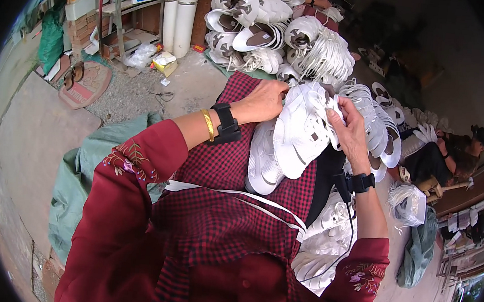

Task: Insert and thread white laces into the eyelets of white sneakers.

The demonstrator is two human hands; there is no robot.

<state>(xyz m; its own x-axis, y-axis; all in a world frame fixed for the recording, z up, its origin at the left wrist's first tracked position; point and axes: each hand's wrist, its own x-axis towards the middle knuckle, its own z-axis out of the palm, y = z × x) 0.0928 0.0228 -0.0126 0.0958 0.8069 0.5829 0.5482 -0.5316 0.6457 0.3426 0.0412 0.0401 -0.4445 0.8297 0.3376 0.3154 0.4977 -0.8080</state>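
Note:
A white sneaker upper with small dark patches lies across my lap, on top of another white sneaker. My left hand is closed at the upper's far left edge, its fingertips partly hidden. On the other side, my right hand pinches the upper's edge between thumb and bent fingers. Beneath both shoes spreads a red and black checked apron, with a white tie strap across it.
Stacked white shoes and bundled white laces rise ahead. More shoe pieces lie to the right. Green cloth covers the floor at left. Another person sits at far right, near a plastic bag. White pipes stand behind.

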